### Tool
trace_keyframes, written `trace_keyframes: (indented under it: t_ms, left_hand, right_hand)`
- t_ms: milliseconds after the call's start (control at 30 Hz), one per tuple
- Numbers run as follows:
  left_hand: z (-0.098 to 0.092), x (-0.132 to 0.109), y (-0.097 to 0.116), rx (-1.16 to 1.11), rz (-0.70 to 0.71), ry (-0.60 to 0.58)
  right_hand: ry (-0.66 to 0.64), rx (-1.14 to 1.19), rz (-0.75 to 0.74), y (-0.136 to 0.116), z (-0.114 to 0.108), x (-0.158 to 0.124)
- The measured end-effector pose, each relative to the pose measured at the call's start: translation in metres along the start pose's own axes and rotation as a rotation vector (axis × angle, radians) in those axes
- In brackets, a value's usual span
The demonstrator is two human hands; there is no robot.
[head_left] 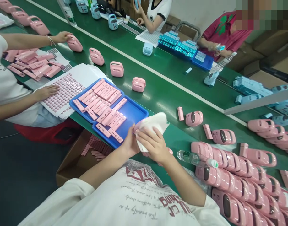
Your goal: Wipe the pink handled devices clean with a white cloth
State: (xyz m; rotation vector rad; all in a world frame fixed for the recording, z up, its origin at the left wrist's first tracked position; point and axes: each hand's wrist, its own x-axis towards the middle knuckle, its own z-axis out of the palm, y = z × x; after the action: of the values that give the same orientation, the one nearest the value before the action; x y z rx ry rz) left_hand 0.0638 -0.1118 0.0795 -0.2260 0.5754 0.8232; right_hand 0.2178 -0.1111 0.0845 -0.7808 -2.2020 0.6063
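Note:
My left hand (pixel 129 142) and my right hand (pixel 152 143) are both closed around a white cloth (pixel 152 124) at the near edge of the green belt. A pink plastic part (pixel 169 151) peeks out under my right hand; the cloth hides most of it. Just left of my hands sit two blue trays (pixel 134 110) with several pink button strips (pixel 103 103). To my right lies a clear plastic bottle (pixel 193 158) beside a heap of pink device shells (pixel 240 185).
Several pink shells (pixel 138 84) ride the green conveyor (pixel 162 91). A co-worker's hands at left rest on a sheet of pink stickers (pixel 66 91) and on a shell (pixel 74 43). Other people work across the belt with blue parts (pixel 181 47). A cardboard box (pixel 80 157) stands below.

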Motion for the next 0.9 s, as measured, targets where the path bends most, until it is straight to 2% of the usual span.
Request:
trace_keyframes:
  t_ms: [67, 133, 167, 233, 367, 467, 533, 700, 800, 900]
  left_hand:
    - [0.004, -0.003, -0.002, -0.025, 0.035, 0.028]
    - [0.008, -0.006, -0.003, 0.063, 0.078, 0.090]
    - [0.009, -0.007, -0.003, 0.119, 0.091, 0.117]
    - [0.012, -0.008, -0.003, 0.200, 0.100, 0.158]
    - [0.017, -0.013, -0.004, 0.263, 0.104, 0.154]
    - [0.022, -0.020, -0.006, 0.258, 0.067, 0.124]
    - [0.025, -0.026, -0.008, 0.249, 0.053, 0.118]
    - [0.026, -0.032, -0.013, 0.242, 0.113, 0.057]
    - [0.024, -0.033, -0.017, 0.262, 0.157, 0.004]
    - [0.023, -0.033, -0.021, 0.336, 0.224, 0.001]
  right_hand:
    - [-0.118, 0.001, 0.007, 0.007, -0.003, -0.007]
    - [-0.087, 0.089, 0.146, 0.015, -0.005, -0.017]
    - [-0.009, 0.144, 0.232, 0.018, -0.006, -0.021]
    - [0.242, 0.247, 0.398, 0.018, -0.004, -0.028]
    - [0.743, 0.364, 0.672, 0.002, 0.001, -0.026]
    - [0.961, 0.340, 0.825, -0.009, -0.004, -0.016]
    - [0.954, 0.300, 0.843, -0.013, -0.013, -0.011]
    - [0.635, 0.336, 0.712, -0.026, -0.030, -0.006]
    - [0.544, 0.334, 0.638, -0.034, -0.029, 0.000]
    - [0.483, 0.379, 0.678, -0.040, -0.026, 0.007]
